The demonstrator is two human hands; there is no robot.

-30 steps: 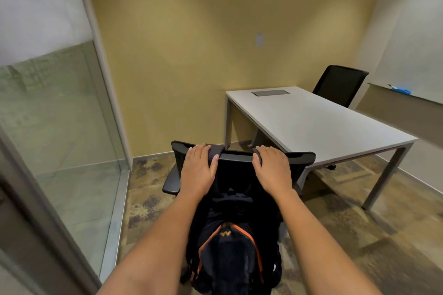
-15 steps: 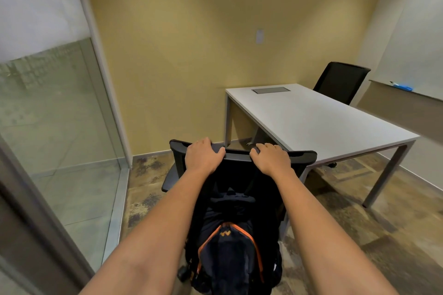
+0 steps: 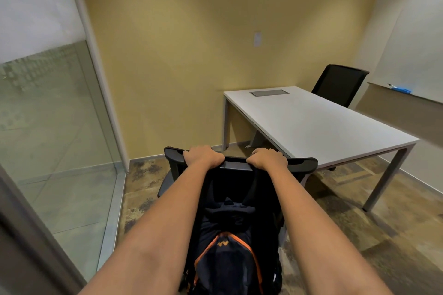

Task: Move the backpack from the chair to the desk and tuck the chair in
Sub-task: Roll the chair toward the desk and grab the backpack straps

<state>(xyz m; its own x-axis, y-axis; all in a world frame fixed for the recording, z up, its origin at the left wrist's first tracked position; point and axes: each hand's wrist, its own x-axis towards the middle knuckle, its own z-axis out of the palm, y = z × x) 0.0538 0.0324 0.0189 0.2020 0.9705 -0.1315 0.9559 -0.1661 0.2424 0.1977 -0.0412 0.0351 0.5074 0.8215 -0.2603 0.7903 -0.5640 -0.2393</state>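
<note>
A: Where is the bag right now?

B: The dark navy fabric backpack with orange piping (image 3: 231, 254) sits on the seat of the black mesh-backed office chair (image 3: 242, 167), seen through the chair's back. It is zipped up as far as I can see; what it holds is hidden.

A: And the hands?

B: Both grip the chair's top rail. The left hand (image 3: 202, 157) is curled over the rail towards its left end, fingers wrapped over the far edge. The right hand (image 3: 268, 159) is clamped on the same rail just right of centre, knuckles up.

A: The desk?

B: The white rectangular desk with grey metal legs (image 3: 321, 124) stands ahead and to the right, its near corner just beyond the chair's right end. A grey recessed cable hatch (image 3: 268, 92) lies in its far end, lid shut. A second black office chair (image 3: 339, 84) stands at the far side.
</note>
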